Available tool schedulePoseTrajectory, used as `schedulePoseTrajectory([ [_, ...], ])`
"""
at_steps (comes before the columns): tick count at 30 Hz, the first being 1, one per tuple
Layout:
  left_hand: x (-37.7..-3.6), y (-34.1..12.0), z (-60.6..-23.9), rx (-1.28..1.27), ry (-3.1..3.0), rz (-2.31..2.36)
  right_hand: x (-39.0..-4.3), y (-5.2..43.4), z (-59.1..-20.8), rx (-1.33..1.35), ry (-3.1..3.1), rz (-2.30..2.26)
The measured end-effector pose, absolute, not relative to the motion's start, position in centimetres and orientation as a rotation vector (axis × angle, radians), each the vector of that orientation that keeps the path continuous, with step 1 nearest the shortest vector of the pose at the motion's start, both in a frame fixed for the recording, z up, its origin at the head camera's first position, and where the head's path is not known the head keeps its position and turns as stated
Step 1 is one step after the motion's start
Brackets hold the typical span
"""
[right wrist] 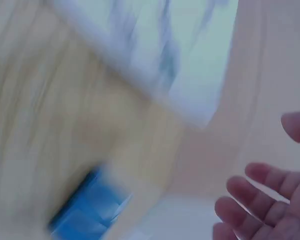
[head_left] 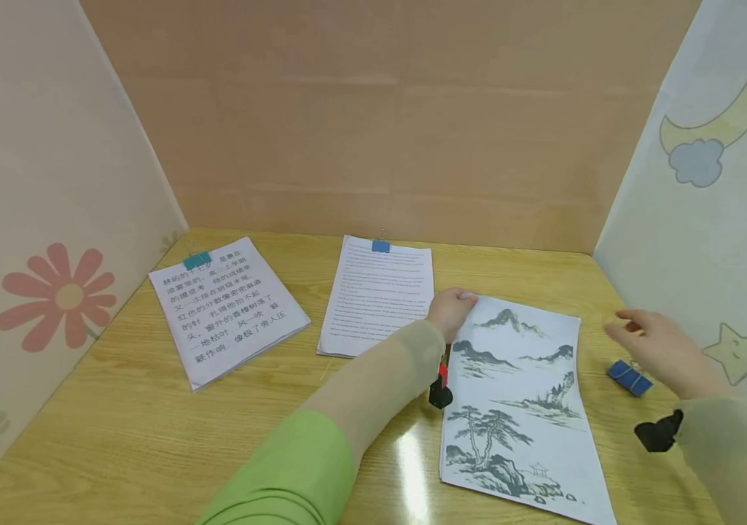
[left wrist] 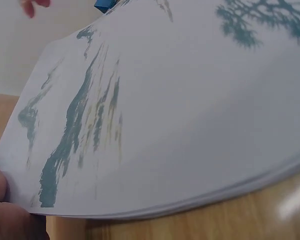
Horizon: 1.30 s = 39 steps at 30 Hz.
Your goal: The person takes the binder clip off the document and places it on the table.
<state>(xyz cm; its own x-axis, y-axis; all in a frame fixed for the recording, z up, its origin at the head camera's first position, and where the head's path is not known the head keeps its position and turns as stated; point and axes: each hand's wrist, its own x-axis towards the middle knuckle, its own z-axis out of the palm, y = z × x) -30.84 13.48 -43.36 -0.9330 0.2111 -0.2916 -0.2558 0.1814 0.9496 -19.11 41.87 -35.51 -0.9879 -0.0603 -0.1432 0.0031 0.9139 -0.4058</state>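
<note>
A stack of sheets printed with an ink landscape (head_left: 520,397) lies on the wooden table (head_left: 117,437) at the right. My left hand (head_left: 453,310) pinches its top left corner, lifting that corner a little; the left wrist view shows the stack of landscape sheets (left wrist: 165,110) curved up off the wood, with my fingers (left wrist: 5,210) at its edge. My right hand (head_left: 655,343) hovers with relaxed fingers to the right of the sheets, holding nothing. A blue binder clip (head_left: 630,378) lies on the table just below that hand. In the blurred right wrist view the clip (right wrist: 87,210) and my fingers (right wrist: 260,200) show.
Two other paper stacks lie farther left: one with large characters and a teal clip (head_left: 229,310), one with small text and a blue clip (head_left: 377,295). Panels wall the table: brown at the back (head_left: 386,117), decorated ones at left (head_left: 38,182) and right (head_left: 708,182).
</note>
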Motion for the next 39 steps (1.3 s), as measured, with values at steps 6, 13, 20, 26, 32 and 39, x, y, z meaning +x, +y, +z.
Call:
schedulePoseTrajectory([
  [6, -30.8, 13.8, -43.7, -0.061, 2.128, 1.803, -13.9, 29.2, -35.6, -0.711, 2.946, -0.299],
  [13, -31.3, 14.1, -44.3, -0.052, 2.161, 1.737, -9.0, 24.4, -38.8, -0.977, 2.690, 0.113],
  [20, -31.1, 14.1, -44.4, -0.047, 2.171, 1.710, -8.3, 23.8, -41.1, -0.896, 2.611, 0.218],
  [26, -30.6, 13.8, -43.9, -0.067, 2.122, 1.741, -7.8, 24.2, -41.7, -1.050, 2.729, 0.154],
  [32, -30.1, 13.8, -43.1, -0.040, 2.086, 1.727, -8.1, 24.0, -41.3, -0.928, 2.728, 0.096],
  [39, -28.9, 13.4, -41.9, -0.035, 1.993, 1.817, -9.6, 24.5, -40.9, -0.848, 2.764, 0.081],
])
